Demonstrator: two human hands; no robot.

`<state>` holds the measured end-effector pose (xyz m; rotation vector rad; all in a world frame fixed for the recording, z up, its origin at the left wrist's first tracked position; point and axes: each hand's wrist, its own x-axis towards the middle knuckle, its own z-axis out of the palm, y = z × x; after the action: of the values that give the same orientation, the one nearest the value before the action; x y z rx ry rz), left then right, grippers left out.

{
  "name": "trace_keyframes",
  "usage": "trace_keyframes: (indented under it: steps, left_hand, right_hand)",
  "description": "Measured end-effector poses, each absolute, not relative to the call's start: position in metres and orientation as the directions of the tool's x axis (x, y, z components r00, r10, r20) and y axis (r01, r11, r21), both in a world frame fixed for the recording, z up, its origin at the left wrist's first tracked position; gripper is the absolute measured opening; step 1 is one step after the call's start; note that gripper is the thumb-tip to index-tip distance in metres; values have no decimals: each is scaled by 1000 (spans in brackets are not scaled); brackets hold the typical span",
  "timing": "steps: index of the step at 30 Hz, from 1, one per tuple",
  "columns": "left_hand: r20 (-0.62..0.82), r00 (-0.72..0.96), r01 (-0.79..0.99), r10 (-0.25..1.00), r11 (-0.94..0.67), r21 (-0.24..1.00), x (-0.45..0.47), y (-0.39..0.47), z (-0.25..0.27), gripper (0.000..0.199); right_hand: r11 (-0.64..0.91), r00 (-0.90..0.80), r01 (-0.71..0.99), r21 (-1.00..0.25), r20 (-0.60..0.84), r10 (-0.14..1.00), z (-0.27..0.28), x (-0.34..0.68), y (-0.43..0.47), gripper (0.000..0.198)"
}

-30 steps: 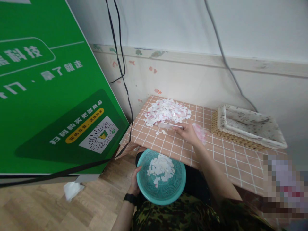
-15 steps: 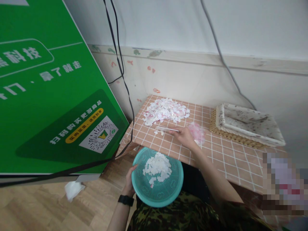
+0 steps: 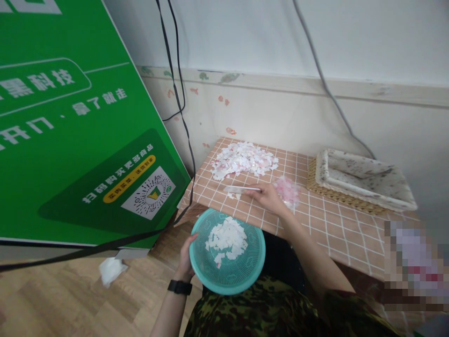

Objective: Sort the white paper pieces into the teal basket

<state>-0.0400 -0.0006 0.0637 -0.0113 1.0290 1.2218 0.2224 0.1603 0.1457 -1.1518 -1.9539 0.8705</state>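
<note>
Head view: looking down on a teal strainer (image 3: pixel 231 277) and a table (image 3: pixel 345 234) under a checked cloth.
Strainer: sitting low in front of the table's near edge, over the person's lap; holding white scraps (image 3: pixel 228 238) heaped mid-floor, a few straying toward the near side. Bare slotted floor is showing around them.
Left hand (image 3: pixel 185 257): gripping the strainer's left rim, thumb over the edge; other fingers going out of sight beneath, so cannot tell their spread.
Right hand (image 3: pixel 267 195): closing narrow around the near end of a flat tool (image 3: pixel 234 189), blade pointing left, resting over or just above loose scraps (image 3: pixel 235 196). Cannot tell if it is touching them.
Big pile (image 3: pixel 243 159): white and pinkish scraps, spreading over the table's far left corner, past the tool.
Pink heap (image 3: pixel 288 189): lying just beyond the right hand, between it and the basket. Cannot tell if it is bagged.
Basket (image 3: pixel 363 182): woven, standing at the table's right, wall side; patterned cloth is lining its inside.
</note>
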Motion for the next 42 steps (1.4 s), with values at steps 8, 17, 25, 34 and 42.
trace_keyframes:
  steps: [8,17,25,34,42]
  left_hand:
    - [-609,-29,-782,793,362,508,-43,-2,67,16]
    - [-552,-55,-795,832,298,528,-41,-5,77,14]
    - [-560,-74,-791,825,293,537,-40,-6,76,13]
    - [-531,-46,-793,846,292,534,-42,-8,68,16]
    - [-515,-38,-793,856,287,537,-43,-10,69,14]
  right_hand:
    - [406,-248,495,-768,323,913,130,226,141,25]
    - [468,-318,499,-729,349,882,137,223,127,25]
    - [485,-337,482,-730,357,871,142,220,119,24]
    - [463,-312,553,-693,343,886,147,223,134,27]
    - [460,-318,618,-637,332,888,161,217,142,29]
